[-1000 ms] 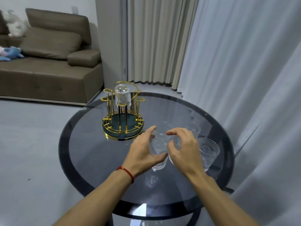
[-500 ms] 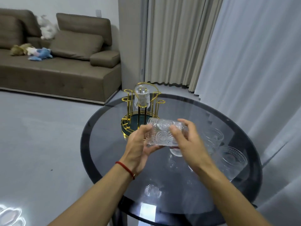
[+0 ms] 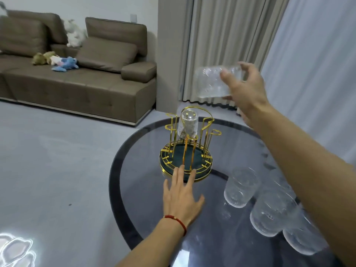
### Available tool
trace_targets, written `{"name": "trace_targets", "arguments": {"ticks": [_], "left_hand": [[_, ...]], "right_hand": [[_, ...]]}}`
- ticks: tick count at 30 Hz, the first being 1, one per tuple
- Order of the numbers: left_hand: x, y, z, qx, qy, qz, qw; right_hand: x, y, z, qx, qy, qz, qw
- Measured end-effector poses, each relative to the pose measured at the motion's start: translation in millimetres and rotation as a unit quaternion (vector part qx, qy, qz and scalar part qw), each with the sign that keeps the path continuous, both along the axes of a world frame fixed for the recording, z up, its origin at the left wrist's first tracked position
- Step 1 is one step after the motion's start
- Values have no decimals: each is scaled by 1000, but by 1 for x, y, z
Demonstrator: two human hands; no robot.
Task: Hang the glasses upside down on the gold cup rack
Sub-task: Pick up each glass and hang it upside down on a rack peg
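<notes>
Nearest me, at lower right of the frame, I see three glasses (image 3: pixel 240 186) standing on the round dark glass table (image 3: pixel 134 189), and at lower centre my left hand (image 3: pixel 182 197) lies flat with fingers spread, its fingertips touching the near rim of the gold cup rack (image 3: pixel 185 151). One glass (image 3: pixel 188 123) hangs upside down on a far peg, and at upper right my right hand (image 3: pixel 245 89) pinches a raised glass (image 3: pixel 213 81) lying sideways before the curtain (image 3: pixel 221 35).
</notes>
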State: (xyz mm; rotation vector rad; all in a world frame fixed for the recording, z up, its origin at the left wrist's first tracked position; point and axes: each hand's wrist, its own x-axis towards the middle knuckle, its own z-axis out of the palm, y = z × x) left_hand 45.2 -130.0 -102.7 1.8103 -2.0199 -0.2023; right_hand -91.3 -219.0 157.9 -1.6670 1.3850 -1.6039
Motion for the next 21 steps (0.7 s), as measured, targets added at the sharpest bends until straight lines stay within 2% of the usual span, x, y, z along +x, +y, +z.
{"name": "trace_targets", "arguments": {"ticks": [3, 6, 8, 17, 21], "left_hand": [[1, -4, -6, -7, -12, 0, 1000], [2, -4, -11, -11, 1, 0, 1000], [2, -5, -13, -12, 7, 0, 1000], [-1, -5, -15, -26, 8, 1, 1000], [-1, -4, -15, -25, 7, 1, 1000]], "right_hand": [[42, -39, 15, 39, 63, 38, 997], [72, -62, 13, 57, 210, 48, 975], [86, -72, 5, 69, 276, 56, 957], [105, -91, -24, 97, 421, 91, 897], [111, -95, -36, 134, 494, 128, 849]]}}
